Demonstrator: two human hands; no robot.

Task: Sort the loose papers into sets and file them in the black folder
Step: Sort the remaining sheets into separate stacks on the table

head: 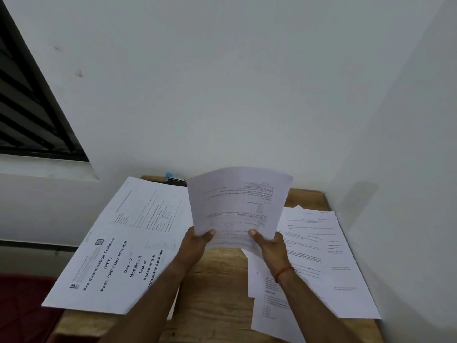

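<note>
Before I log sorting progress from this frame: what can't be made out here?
Head view only.
Black folder: not seen; papers may cover it.
Sheets held by the left hand and right hand: print blurred, count unclear.
Blue object at the table's far edge: mostly hidden behind the left papers.
Right pile: partly under the right forearm, bottom cut by the frame edge.

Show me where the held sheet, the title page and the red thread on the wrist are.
held sheet (237, 206): head view, middle of the raised page.
title page (111, 263): head view, on its printed heading, left pile.
red thread (284, 271): head view, middle of the band.
</note>
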